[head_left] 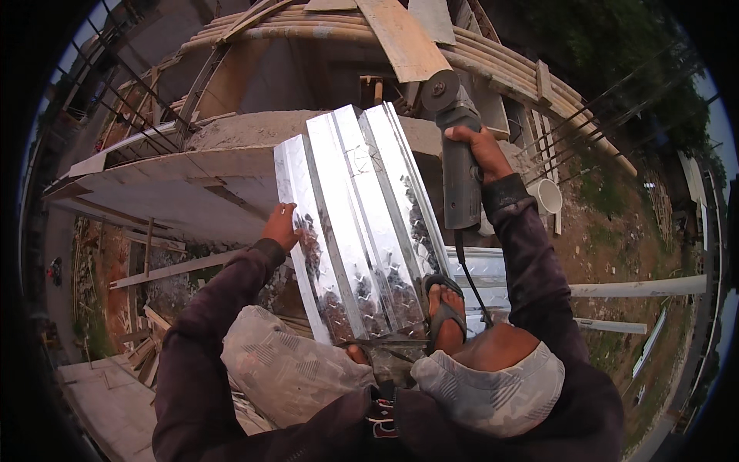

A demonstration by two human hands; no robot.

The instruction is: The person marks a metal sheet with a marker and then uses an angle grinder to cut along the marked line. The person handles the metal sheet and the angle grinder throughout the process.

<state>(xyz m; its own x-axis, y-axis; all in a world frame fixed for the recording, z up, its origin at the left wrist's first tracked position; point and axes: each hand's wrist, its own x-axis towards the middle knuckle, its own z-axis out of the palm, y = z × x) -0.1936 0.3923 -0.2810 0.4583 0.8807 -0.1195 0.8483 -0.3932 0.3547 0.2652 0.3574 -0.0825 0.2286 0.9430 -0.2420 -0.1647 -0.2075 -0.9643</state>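
Note:
A shiny ribbed metal sheet [350, 200] lies in front of me, with my sandalled foot [446, 319] on its near right corner. At its left edge, my left hand [282, 226] is closed on the sheet, fingers over the rim. My right hand [483, 152] grips a dark angle grinder [460, 181] by its body, to the right of the sheet. The grinder's round disc [440, 90] points away from me, above the sheet's far right side and apart from it. From its near end a black cord [471, 285] runs down toward my knee.
A concrete ledge [223, 135] runs behind the sheet. Long poles [300, 29] and a wooden plank [404, 38] lie beyond it. Thin steel bars [138, 85] stick up at the left. Another metal sheet [481, 269] sits at the right, near a white bucket [545, 197]. The ground lies far below.

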